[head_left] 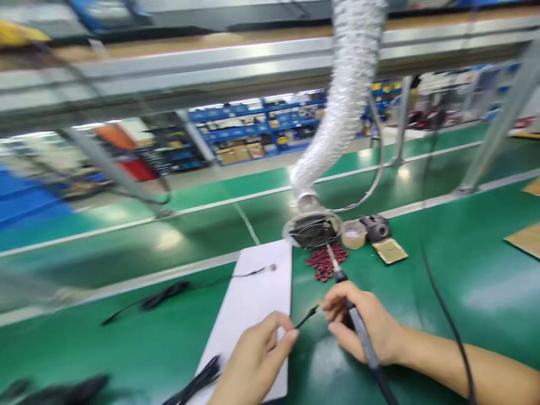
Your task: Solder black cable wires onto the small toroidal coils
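Note:
My left hand [257,354] pinches a thin black cable [307,316] near its end, over the right edge of a white board [264,281]. My right hand [375,326] is closed around the dark handle of a soldering iron [361,331], its pale tip slanting up and away. The cable's light-coloured end comes close to my right fingertips; whether they touch I cannot tell. A coiled black cable [198,382] lies by my left wrist. Beyond the iron is a pile of small red-and-black parts [325,262].
A round fume intake [314,230] hangs from a silver duct [350,84] behind the pile. Beside it are a small round tub [353,234], a dark holder [376,226] and a yellowish square pad [390,251]. Another cable [169,293] crosses the green mat and board. The iron's cord trails right.

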